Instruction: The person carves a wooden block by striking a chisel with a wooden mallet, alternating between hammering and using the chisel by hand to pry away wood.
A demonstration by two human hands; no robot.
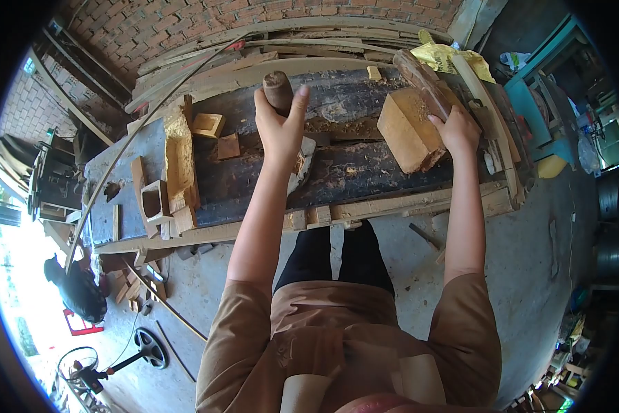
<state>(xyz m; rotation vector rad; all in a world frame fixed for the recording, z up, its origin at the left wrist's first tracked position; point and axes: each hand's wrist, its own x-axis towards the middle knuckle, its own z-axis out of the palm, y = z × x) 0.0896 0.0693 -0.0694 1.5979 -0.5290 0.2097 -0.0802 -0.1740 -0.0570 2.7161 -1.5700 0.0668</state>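
My left hand (279, 131) is wrapped around a short, round piece of brown wood (277, 88) with a flat top, its thumb sticking up at the side. The lower end of that piece is hidden by the hand. At the right, my right hand (459, 129) is closed on the near end of a long, dark wooden bar (420, 79). The bar slants away over a large, angular wooden block (407, 131) that lies on the dark workbench (237, 180). A pale object (302, 165) shows partly behind my left forearm.
On the bench's left lie a hollowed yellowish timber (180, 162), a small square wooden box (208, 124) and a hollow wooden block (155, 201). Long planks (185, 76) are stacked by the brick wall. A thin curved strip (127, 151) crosses the left side. Offcuts lie on the floor.
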